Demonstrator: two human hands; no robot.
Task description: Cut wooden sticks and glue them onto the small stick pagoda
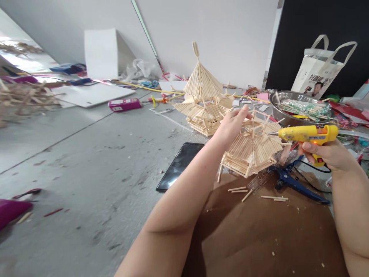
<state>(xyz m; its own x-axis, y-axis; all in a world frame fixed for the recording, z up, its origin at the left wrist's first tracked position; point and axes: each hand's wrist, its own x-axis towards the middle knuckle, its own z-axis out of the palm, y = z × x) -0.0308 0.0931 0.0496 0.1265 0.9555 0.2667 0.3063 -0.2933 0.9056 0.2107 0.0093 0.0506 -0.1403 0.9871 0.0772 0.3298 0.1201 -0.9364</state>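
Observation:
In the head view a small pavilion model made of thin wooden sticks stands before me, its sloped roof panels open at the top. My left hand grips its upper left side; some fingers are hidden behind the sticks. My right hand is wrapped round a yellow hot glue gun with a lit orange light. The gun's nozzle points left, close to the model's upper right edge. Behind stands a second stick pavilion with a pointed roof and a finial.
Blue-handled cutters and loose sticks lie on a brown sheet. A black phone rests left of the model. Farther back are a metal bowl of packaged sticks, a white tote bag and a purple package.

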